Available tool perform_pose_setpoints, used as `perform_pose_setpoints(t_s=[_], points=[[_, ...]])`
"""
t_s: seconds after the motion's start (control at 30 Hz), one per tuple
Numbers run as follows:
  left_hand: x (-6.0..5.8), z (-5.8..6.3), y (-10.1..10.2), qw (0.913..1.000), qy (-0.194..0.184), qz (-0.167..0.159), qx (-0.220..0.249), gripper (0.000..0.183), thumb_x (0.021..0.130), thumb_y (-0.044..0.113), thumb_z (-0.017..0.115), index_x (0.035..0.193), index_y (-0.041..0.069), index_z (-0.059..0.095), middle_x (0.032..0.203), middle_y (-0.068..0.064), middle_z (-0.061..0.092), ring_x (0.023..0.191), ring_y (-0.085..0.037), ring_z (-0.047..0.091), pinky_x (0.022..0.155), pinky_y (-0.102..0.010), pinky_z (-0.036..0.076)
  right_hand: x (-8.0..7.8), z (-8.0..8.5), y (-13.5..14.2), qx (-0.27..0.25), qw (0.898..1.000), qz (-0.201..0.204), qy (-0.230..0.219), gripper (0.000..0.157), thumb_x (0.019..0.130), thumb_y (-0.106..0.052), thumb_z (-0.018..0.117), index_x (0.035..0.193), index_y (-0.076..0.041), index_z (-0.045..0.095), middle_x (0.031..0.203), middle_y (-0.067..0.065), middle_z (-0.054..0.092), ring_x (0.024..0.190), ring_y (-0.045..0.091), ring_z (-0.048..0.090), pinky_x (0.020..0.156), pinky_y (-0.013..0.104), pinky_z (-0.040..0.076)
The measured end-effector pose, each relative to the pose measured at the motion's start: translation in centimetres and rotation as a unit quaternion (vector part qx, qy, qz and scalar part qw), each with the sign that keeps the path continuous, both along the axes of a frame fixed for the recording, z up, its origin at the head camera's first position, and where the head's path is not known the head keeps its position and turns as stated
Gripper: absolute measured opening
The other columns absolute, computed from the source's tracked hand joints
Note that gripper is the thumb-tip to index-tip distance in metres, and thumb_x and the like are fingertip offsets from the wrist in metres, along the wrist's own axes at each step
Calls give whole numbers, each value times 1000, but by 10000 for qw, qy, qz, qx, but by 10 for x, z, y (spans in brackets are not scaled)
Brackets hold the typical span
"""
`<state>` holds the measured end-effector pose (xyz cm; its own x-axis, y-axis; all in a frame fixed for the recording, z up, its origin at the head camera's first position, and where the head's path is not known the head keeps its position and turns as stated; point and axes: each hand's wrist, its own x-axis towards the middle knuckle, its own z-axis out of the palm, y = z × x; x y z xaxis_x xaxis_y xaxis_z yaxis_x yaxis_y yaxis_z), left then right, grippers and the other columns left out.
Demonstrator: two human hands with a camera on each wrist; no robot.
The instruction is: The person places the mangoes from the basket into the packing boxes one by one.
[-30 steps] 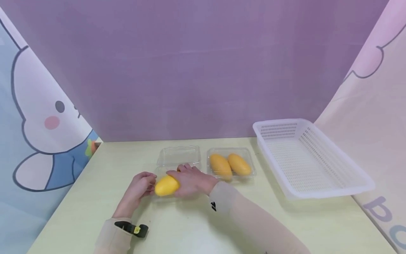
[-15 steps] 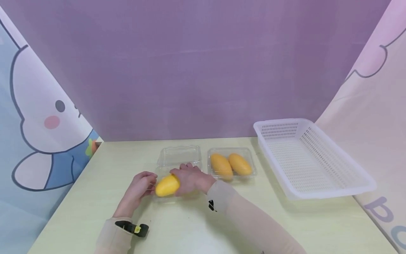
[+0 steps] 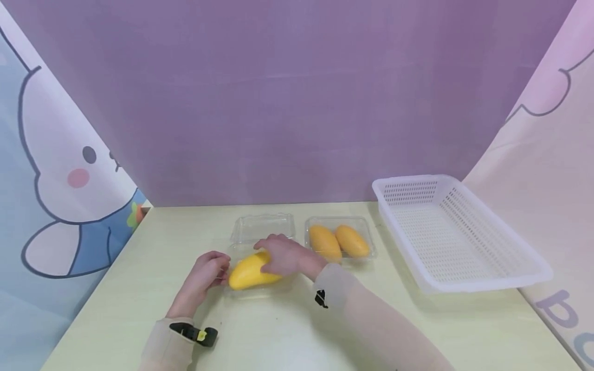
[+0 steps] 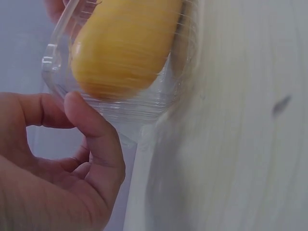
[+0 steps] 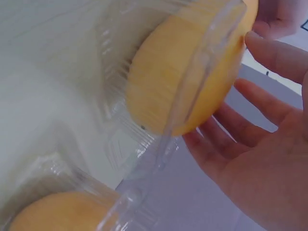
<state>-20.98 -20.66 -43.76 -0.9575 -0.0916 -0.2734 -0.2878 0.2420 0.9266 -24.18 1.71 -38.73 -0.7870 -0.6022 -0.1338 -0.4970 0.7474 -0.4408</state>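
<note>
A yellow mango [image 3: 253,271] lies in the base of a hinged clear plastic clamshell box [image 4: 139,111], whose lid [image 3: 263,228] stands folded back behind it. At the box's left end my left hand [image 3: 207,270] pinches the rim between thumb and forefinger, seen closely in the left wrist view. Over the mango's right part is my right hand [image 3: 289,254]. In the right wrist view its fingers are spread and fairly straight beside the fruit, the fingertips touching or very near it. Part of the box is hidden behind the mango and right hand.
Just right stands a second clear box [image 3: 362,222] with two orange-yellow mangoes [image 3: 325,242]. A white perforated plastic basket [image 3: 464,242] sits farther right on the pale table [image 3: 278,340]. A purple panel [image 3: 297,103] rises behind the table.
My right hand has loosened and lifted slightly off the mango, moving a little right and uncovering more of it. The mango has settled lower into the box. My left hand stays in place.
</note>
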Motion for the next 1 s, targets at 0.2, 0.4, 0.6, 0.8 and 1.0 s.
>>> perform_pose_setpoints(t_s=[0.2, 0.4, 0.6, 0.8, 1.0], points=[[1, -1, 0, 9999, -16, -31, -139, 33, 101, 14, 51, 122, -10, 50, 93, -13, 55, 69, -19, 57, 62, -30, 54, -5, 8, 4, -571, 9962, -602, 251, 37, 97, -17, 64, 134, -8, 64, 129, 8, 64, 120, 23, 59, 99, 38, 51], [1, 0, 0, 9998, 11, 24, -190, 32, 100, 15, 51, 121, -9, 51, 91, -11, 55, 68, -19, 56, 62, -29, 53, -16, 8, 2, -815, 9866, -1320, 507, 38, 100, -14, 54, 135, -1, 61, 133, 15, 61, 124, 29, 57, 102, 42, 50], [1, 2, -1, 9997, 33, 34, -232, 31, 99, 14, 50, 119, -10, 51, 89, -11, 54, 66, -19, 55, 60, -29, 53, -29, 3, 4, -889, 9805, -1727, 304, 42, 98, -15, 54, 136, 3, 57, 131, 20, 59, 120, 33, 57, 103, 44, 49], [1, 0, -2, 9996, -58, 59, -280, 29, 98, 13, 50, 118, -8, 52, 91, -12, 54, 69, -20, 56, 63, -29, 53, -34, -4, 4, -613, 9779, -2000, 5, 37, 94, -17, 56, 124, 5, 58, 113, 17, 57, 98, 30, 55, 88, 43, 50], [2, 1, -2, 9996, -23, 52, -292, 28, 95, 9, 50, 118, -8, 52, 93, -12, 53, 68, -20, 56, 61, -29, 53, -37, -7, 3, -704, 9705, -2234, -574, 17, 95, -18, 57, 100, -2, 59, 85, 9, 56, 69, 22, 51, 64, 33, 46]])
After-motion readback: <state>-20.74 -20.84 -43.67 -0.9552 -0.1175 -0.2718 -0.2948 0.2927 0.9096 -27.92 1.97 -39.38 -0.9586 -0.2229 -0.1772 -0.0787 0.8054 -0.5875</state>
